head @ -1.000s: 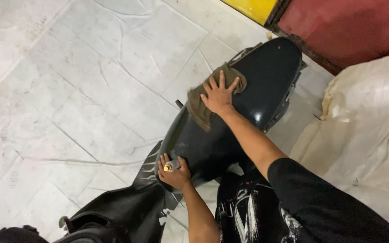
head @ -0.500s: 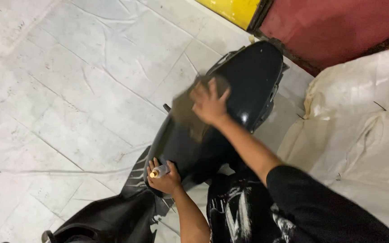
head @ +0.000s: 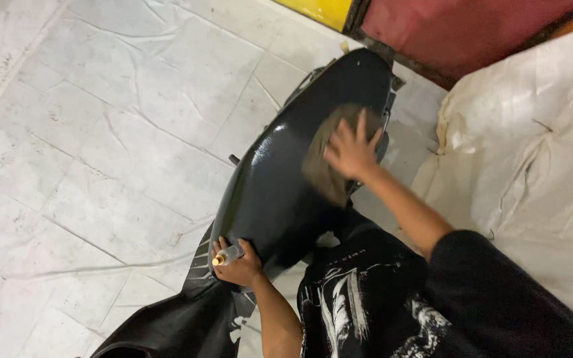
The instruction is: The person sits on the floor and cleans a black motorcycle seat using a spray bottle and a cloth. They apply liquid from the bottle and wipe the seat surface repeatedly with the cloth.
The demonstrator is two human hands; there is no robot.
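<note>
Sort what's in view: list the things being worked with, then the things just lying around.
In use:
- black scooter seat
- brown cloth, pressed on the seat by the right hand
- small bottle with a gold tip, gripped in the left hand

Lying about:
- white sacking
- red panel
- yellow panel

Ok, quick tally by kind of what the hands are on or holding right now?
Scooter seat, black, under both hands: 1
Cloth, brownish, pressed to the seat by the right hand: 1
Small bottle, gold-tipped, in the left hand: 1
Total: 3
</note>
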